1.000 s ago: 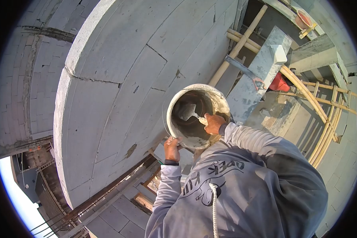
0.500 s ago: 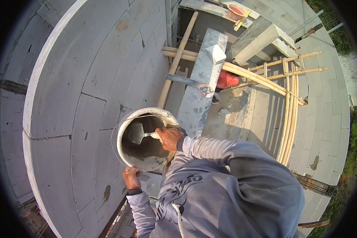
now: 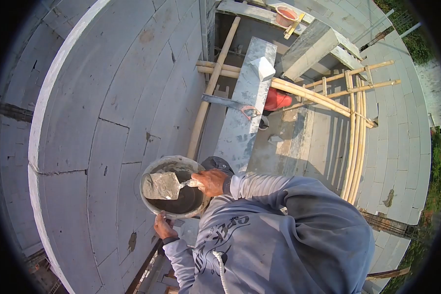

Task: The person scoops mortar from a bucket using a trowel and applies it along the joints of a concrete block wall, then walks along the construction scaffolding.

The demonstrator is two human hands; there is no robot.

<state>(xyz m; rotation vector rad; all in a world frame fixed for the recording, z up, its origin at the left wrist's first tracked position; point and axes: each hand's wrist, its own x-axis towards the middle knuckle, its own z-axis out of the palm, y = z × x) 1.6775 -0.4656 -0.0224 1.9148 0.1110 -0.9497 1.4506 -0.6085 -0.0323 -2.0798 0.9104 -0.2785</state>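
My right hand (image 3: 211, 183) is closed round the handle of a trowel (image 3: 181, 184). The wide blade carries a heap of grey mortar (image 3: 160, 186) and is level above the opening of a round bucket (image 3: 153, 162). More grey mix shows inside the bucket, partly hidden beneath the blade. My left hand (image 3: 164, 227) has its fingers curled at the near rim of the bucket, gripping it there.
A block wall (image 3: 63, 127) rises close on the left. Ahead, a scaffold plank (image 3: 240, 132) bears a handsaw (image 3: 225, 101) and a white block (image 3: 263, 68). Bamboo poles (image 3: 318, 97) cross nearby, with a red item (image 3: 278, 99) below. An orange tub (image 3: 286, 15) stands farther off.
The trowel has risen out of the bucket with mortar on its blade. The bucket has tipped from leaning to more upright and sits lower; my left hand has shifted slightly down with it.
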